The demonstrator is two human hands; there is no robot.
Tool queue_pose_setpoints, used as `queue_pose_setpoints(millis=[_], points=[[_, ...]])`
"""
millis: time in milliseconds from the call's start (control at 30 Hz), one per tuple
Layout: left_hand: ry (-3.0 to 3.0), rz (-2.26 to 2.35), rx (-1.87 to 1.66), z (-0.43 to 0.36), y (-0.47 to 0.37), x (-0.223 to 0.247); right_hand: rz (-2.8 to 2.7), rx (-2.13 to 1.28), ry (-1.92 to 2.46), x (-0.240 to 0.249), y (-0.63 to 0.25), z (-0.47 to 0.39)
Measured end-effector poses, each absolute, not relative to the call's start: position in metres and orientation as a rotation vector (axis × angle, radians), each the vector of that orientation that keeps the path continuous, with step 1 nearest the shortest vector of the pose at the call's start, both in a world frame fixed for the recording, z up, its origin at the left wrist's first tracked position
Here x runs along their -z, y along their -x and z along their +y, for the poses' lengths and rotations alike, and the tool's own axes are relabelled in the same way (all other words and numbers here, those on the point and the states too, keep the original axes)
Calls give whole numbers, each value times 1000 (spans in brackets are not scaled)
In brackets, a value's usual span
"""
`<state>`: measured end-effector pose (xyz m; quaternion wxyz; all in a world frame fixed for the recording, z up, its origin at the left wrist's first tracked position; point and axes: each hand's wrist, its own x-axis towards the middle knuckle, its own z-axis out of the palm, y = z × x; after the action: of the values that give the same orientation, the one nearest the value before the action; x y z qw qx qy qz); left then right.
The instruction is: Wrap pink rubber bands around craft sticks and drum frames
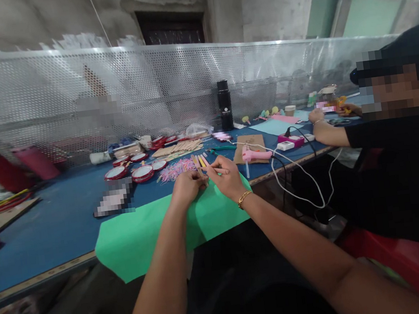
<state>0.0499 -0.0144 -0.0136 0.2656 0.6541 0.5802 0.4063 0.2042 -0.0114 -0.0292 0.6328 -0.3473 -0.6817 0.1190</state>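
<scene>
My left hand (188, 187) is closed, its fingertips pinched on something small and brownish that I cannot make out. Beside it, my right hand (227, 175) is closed round a thin pinkish stick (220, 171) that points left toward the left fingertips. Both hands are over a green sheet (143, 236) that hangs over the table's front edge. Just beyond the fingers lie several marker-like sticks (202, 161), one of them yellow. A heap of pink and purple strands (176, 169) lies behind my left hand.
Small red-rimmed drums (143, 173) and wooden sticks (183, 148) lie behind on the blue table (60, 216). A pink glue gun (257, 154) on cardboard, white cables (299, 202) and a black bottle (225, 105) are to the right. A person in black (402, 169) sits at far right.
</scene>
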Motion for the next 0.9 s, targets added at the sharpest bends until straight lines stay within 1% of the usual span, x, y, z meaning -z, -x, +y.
queue_pose_setpoints(millis=[500, 900], points=[[-1805, 1646, -1080, -17, -52, 11, -1605, -258, 766, 29, -204, -13], [-1822, 1619, -1082, -16, -50, 12, -1600, -224, 773, 30, -203, -11]])
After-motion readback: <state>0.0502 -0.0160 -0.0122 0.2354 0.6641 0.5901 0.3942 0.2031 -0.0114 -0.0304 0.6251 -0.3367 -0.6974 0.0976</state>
